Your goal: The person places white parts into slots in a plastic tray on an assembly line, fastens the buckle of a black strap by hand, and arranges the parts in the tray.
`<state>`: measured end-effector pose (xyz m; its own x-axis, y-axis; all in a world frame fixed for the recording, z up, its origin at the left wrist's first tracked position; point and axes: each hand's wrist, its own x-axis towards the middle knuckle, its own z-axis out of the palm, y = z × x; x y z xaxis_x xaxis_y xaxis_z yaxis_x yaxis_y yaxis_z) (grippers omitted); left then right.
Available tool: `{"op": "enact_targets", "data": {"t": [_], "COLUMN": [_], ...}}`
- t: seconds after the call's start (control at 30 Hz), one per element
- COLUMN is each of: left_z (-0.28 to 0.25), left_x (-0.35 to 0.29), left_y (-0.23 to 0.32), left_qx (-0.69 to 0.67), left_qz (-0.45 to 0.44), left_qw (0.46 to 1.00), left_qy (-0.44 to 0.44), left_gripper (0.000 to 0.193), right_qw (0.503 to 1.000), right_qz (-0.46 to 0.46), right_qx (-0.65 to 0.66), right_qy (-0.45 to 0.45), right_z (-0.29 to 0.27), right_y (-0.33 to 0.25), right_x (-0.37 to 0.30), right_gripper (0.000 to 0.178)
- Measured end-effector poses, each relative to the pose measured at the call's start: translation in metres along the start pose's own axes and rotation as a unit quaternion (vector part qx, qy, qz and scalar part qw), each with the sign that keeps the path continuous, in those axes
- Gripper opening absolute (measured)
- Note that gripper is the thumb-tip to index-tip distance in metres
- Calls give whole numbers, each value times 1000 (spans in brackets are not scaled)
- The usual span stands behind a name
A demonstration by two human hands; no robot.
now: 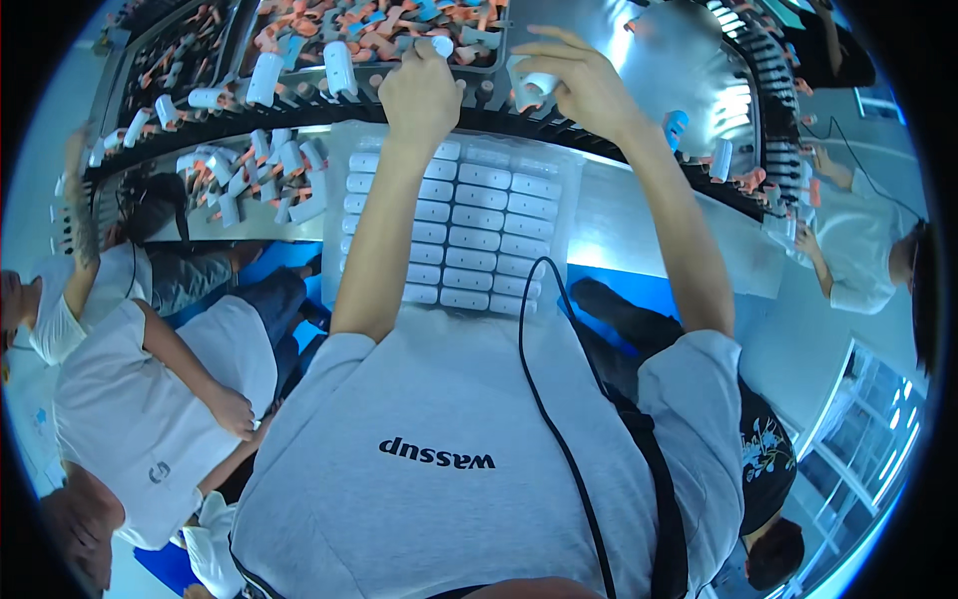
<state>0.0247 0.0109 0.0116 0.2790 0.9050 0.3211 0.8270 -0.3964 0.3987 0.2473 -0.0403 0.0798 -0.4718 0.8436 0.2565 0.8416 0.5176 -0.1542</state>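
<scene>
At the far middle, my left hand [421,92] is closed, and a small white plastic piece [441,46] shows at its fingertips. Its full shape is hidden by the fingers. To the right, the lower fingers of my right hand [587,82] bend against a white plastic casing [540,86], while the upper fingers reach out to the left. Both hands are over the curved row of upright pegs [484,92]. Under my left forearm lies a clear tray [567,190] with rows of white rounded casings [479,196].
Behind the pegs stands a bin of orange, pink and blue parts [349,25]. White casings [264,80] sit along the peg row; more lie heaped [249,175] at the left. A black cable [544,379] hangs over my shirt. Other people sit on both sides.
</scene>
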Motion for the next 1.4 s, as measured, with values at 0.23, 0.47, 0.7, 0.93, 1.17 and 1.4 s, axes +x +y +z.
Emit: {"op": "enact_targets", "data": {"t": [0.23, 0.47, 0.7, 0.93, 1.17, 1.4], "left_z": [-9, -29, -6, -61, -25, -27], "left_x": [0, -16, -37, -97, -74, -81], "left_y": [-37, -57, -87, -110, -138, -130], "left_qx": [70, -51, -409, -308, -73, -47], "left_qz": [-25, 76, -133, -52, 162, 172], "left_qw": [997, 970, 899, 950, 977, 969], "left_qy": [9, 227, 86, -30, -118, -174], "left_gripper": [84, 62, 87, 38, 23, 26], "right_qw": [967, 959, 957, 968, 980, 978], "right_qz": [-196, -215, -216, -107, 146, 199], "right_qx": [-68, -59, -92, -165, 134, 59], "right_qy": [-146, -173, -170, -157, 14, 0], "right_z": [26, 56, 89, 71, 111, 139], "right_y": [2, -7, -65, -126, -152, -134], "right_x": [62, 124, 146, 177, 39, 15], "right_gripper": [50, 53, 50, 91, 24, 26]}}
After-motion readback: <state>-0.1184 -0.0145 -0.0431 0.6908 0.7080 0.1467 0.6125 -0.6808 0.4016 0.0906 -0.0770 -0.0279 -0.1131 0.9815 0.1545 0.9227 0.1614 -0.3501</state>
